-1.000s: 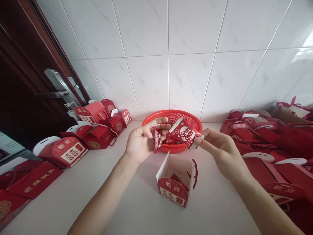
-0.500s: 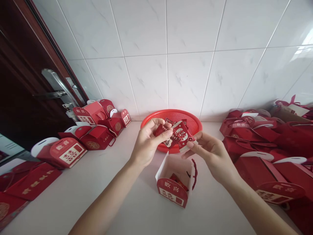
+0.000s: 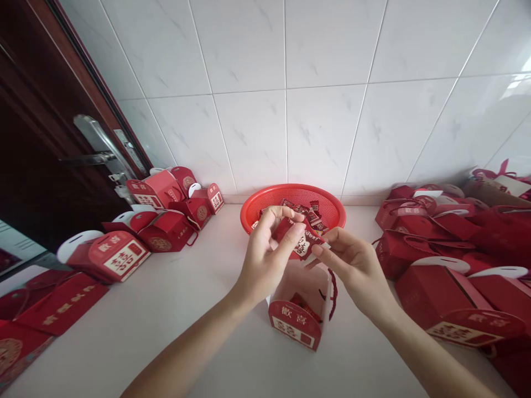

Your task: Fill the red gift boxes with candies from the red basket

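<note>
Behind the fingers [image 3: 294, 235], white tiled wall [image 3: 249, 50]; beneath them, pale tabletop [image 3: 174, 287]. Well to their R, big pile of red boxes [image 3: 448, 287]; to their L, more boxes [image 3: 118, 249]. Just past them, red basket [image 3: 249, 213] w/ wrapped sweets [image 3: 314, 214]. Below them, open box [image 3: 294, 329], sth red [image 3: 306, 305] inside. L hand [image 3: 267, 257], thumb vs fingers, pinches red packet(s) [image 3: 302, 243] over open box's far side; R hand [image 3: 365, 271], thumb vs index, pinches R end. Can't tell if 1 or 2.

left hand [image 3: 267, 255] and right hand [image 3: 360, 270] pinch close together; forearms [image 3: 197, 341] converge.
</note>
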A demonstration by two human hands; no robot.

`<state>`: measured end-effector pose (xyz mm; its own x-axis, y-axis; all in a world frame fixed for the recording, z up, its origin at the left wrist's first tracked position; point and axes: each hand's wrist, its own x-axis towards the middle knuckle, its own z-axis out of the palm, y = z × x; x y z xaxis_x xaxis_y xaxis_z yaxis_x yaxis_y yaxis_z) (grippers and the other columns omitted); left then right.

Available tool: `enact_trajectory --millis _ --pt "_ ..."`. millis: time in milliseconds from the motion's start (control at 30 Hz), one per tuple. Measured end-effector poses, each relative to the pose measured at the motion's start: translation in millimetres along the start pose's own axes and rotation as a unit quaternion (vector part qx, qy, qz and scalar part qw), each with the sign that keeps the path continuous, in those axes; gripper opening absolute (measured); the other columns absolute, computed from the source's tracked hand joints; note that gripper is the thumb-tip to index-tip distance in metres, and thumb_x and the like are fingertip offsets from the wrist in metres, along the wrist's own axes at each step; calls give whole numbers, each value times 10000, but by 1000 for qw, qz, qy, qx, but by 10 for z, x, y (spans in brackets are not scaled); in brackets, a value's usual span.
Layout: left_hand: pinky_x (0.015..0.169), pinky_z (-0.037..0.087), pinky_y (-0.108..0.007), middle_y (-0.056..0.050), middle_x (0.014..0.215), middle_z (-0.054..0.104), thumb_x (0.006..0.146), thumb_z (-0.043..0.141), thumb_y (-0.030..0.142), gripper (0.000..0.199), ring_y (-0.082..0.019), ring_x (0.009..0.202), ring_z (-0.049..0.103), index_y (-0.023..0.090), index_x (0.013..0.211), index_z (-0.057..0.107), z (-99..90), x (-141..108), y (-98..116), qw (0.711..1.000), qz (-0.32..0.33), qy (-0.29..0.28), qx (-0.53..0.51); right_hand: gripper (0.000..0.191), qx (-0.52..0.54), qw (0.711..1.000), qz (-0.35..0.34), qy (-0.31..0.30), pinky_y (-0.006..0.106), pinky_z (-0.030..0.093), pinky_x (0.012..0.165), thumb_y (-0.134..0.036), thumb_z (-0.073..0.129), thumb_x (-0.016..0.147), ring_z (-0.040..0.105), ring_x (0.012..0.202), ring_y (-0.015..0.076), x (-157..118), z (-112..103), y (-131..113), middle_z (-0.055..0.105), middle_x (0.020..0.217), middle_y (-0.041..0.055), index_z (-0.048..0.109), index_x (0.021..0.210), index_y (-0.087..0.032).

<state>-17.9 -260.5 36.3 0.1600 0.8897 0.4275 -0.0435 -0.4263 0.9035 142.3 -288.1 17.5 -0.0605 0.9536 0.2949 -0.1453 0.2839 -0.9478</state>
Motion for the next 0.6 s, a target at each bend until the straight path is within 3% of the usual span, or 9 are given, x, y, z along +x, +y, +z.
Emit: enact_trajectory --millis 100,233,600 --pt "874 535 -286 -61 1094 677 945 605 322 143 -190 1049 632 215 1038 630 -76 50 21 1000 -11 -28 10 237 10 1000 -12 9 309 577 695 -356 734 869 686 691 168 11 -41 -16 686 762 13 592 763 -198" --pt "867 562 -298 -60 1040 697 880 677 289 199 -207 1026 664 204 1060 675 -186 125 54 999 -21 -24 15 224 -4 999 -33 36 302 547 695 -340 744 857 643 701 161 41 -104 -37 670 752 7 592 759 -208" --pt "729 600 -254 -23 845 725 890 701 274 167 -136 724 694 198 1027 758 -262 142 114 995 -8 -89 35 236 -51 996 -57 55 308 540 670 -356 734 855 626 662 163 58 -200 -160 651 699 4 588 737 -214"
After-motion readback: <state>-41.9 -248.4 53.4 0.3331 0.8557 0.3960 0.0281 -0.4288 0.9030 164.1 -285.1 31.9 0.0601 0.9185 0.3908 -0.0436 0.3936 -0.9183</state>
